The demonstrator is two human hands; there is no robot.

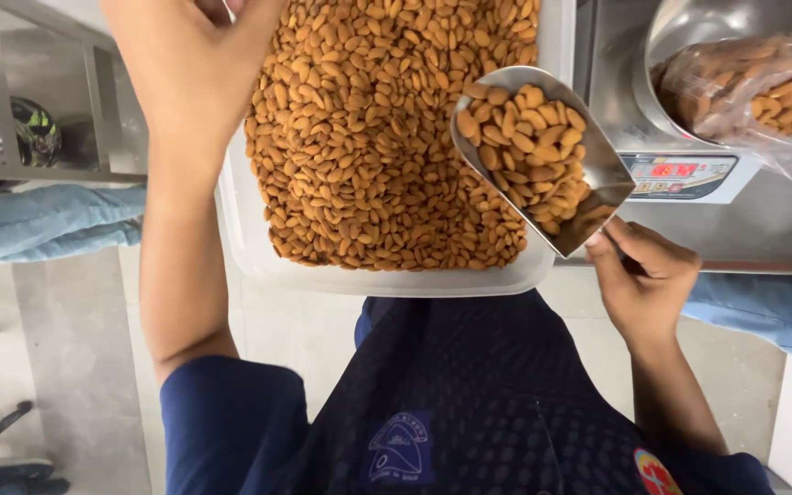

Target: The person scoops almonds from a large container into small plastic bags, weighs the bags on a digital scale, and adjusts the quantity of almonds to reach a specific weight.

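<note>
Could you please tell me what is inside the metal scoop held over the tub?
The metal scoop is heaped with almonds, the same kind that fill the white tub beneath it. The right hand covers its handle, and the almonds hide the scoop's floor.

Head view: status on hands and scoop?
Right hand grips metal scoop, loaded with almonds, above white tray. Left hand raised at tray's left edge, fingers out of frame. Bagged almonds on scale, right.

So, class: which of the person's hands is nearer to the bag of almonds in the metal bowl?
The right hand, holding the metal scoop just below-left of the bag of almonds. The left hand is across the tray.
</note>
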